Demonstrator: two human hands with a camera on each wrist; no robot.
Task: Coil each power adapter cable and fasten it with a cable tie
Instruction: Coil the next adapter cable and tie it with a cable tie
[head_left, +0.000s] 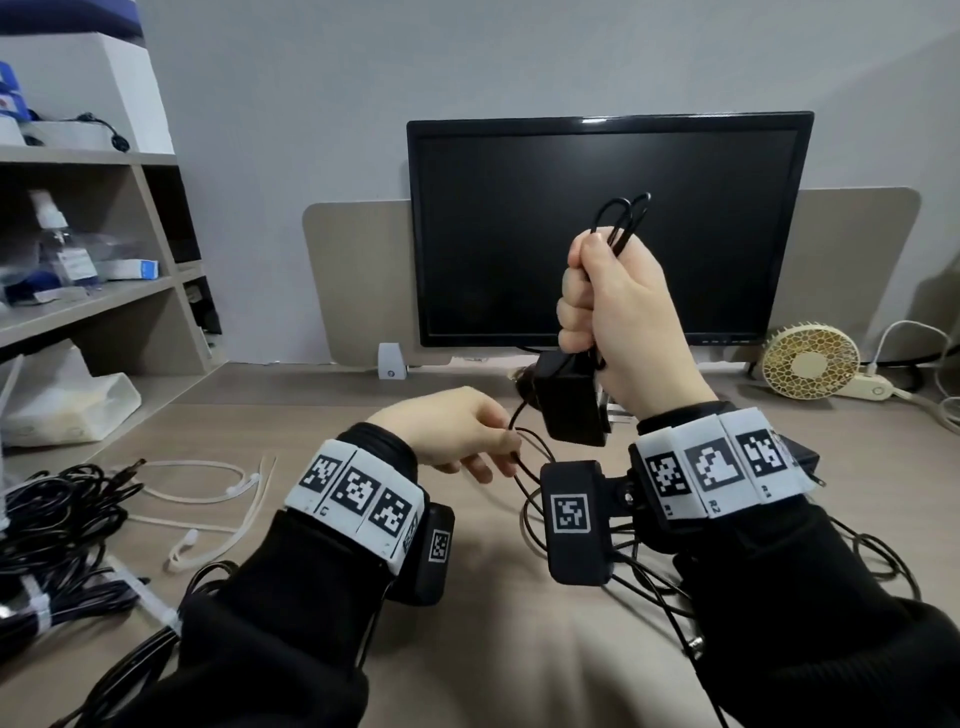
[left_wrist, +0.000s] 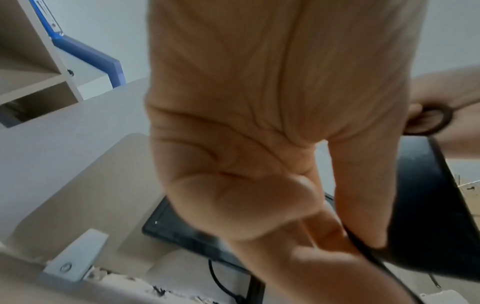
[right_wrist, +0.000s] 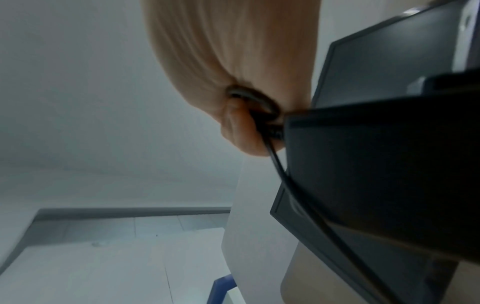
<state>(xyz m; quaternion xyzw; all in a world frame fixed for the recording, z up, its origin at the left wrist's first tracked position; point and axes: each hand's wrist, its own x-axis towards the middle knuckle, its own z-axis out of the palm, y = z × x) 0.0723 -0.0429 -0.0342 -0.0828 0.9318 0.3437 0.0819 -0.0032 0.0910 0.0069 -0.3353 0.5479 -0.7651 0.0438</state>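
Cable (head_left: 621, 221) loops stick up from the right hand (head_left: 618, 312), whose fingers clench the coil; the black adapter (head_left: 569, 410) hangs below that fist, before the dark monitor (head_left: 608, 156). The left hand (head_left: 447, 431) pinches a loose strand above the surface (head_left: 493, 649), near white cable ties (head_left: 208, 493) and tied bundles (head_left: 67, 597).

Left wrist: the palm (left_wrist: 259, 102) blocks most; fingers (left_wrist: 358, 205) pinch the strand beside the adapter (left_wrist: 428, 216).

Right wrist: curled fingers (right_wrist: 241, 131) clamp cable; the adapter (right_wrist: 376, 174) hides much of the monitor (right_wrist: 389, 61).
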